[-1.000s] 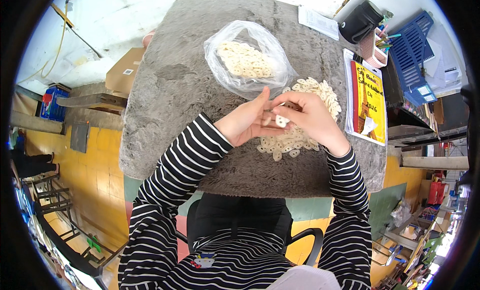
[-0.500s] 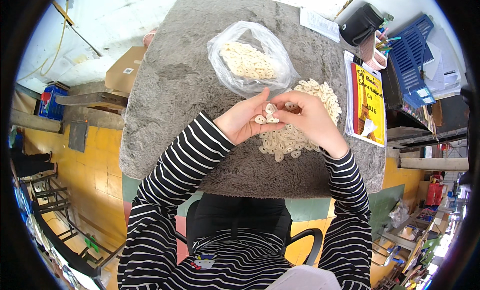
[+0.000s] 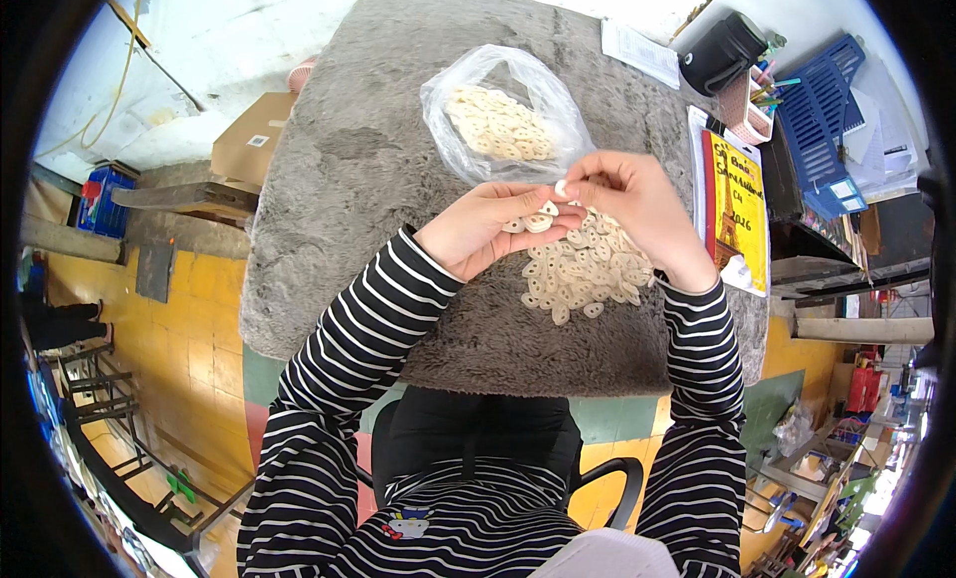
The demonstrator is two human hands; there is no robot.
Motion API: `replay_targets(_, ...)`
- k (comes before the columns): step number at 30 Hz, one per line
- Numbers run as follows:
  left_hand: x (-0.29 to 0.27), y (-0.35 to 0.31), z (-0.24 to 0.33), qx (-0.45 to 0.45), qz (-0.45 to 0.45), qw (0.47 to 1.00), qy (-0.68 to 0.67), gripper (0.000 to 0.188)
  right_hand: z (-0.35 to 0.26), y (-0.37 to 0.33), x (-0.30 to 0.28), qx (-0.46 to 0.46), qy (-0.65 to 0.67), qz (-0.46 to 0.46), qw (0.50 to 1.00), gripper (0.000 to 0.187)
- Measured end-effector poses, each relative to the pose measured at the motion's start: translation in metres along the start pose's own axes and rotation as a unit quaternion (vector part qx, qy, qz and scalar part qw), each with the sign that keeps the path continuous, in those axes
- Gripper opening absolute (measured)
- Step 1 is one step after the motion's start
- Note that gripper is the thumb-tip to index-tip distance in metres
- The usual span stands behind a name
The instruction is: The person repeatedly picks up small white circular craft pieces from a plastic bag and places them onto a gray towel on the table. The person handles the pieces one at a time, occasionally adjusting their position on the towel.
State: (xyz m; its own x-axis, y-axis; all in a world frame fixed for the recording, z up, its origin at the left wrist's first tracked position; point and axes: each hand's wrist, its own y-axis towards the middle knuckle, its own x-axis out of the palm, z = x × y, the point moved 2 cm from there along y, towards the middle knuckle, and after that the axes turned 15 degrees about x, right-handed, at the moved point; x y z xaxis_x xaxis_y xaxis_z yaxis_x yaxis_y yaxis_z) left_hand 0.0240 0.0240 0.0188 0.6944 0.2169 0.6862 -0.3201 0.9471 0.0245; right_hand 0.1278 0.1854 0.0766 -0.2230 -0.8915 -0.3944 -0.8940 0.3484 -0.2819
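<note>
Cradling several cream button-like pieces [image 3: 539, 223] in the partly closed left hand [image 3: 476, 230], by the pile [image 3: 588, 274] at its far-left edge; pinching one tightly closed in the right hand [image 3: 642, 208], best done lightly.

Black cylinder [image 3: 719, 55], perhaps speaker, beside pink pen basket [image 3: 745, 118]; blue rack [image 3: 815, 115] farther right; cardboard box [image 3: 244, 150] left.

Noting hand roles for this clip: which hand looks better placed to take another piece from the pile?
Probably the right hand: it overlaps the pile in view and seems to pinch just one piece, while the left hand already holds several pieces.
</note>
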Motion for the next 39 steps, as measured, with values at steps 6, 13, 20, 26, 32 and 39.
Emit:
replay_targets(6, -0.003, 0.002, 0.004, -0.024, 0.038, 0.998, -0.045, 0.05, -0.039, 0.042, -0.006, -0.081, -0.189, 0.019, 0.978, 0.026)
replay_targets(13, -0.006, 0.004, 0.009, -0.036, 0.054, 0.993, -0.094, 0.048, -0.058, 0.062, 0.006, -0.139, -0.238, 0.06, 0.959, 0.032)
replay_targets(20, -0.009, 0.002, 0.008, 0.015, 0.095, 0.987, -0.129, 0.04, -0.049, 0.006, 0.016, -0.106, -0.238, -0.03, 0.965, 0.03)
replay_targets(26, -0.011, 0.001, 0.007, 0.011, 0.088, 0.988, -0.13, 0.035, -0.032, -0.003, 0.039, -0.107, -0.23, 0.026, 0.967, 0.019)
replay_targets(32, -0.015, 0.002, 0.012, 0.038, 0.045, 0.981, -0.185, 0.034, -0.037, -0.001, 0.038, -0.191, -0.218, 0.069, 0.955, 0.018)
replay_targets(39, -0.009, 0.004, 0.014, 0.03, 0.066, 0.987, -0.14, 0.046, -0.034, 0.007, 0.019, -0.058, -0.105, 0.011, 0.993, 0.022)
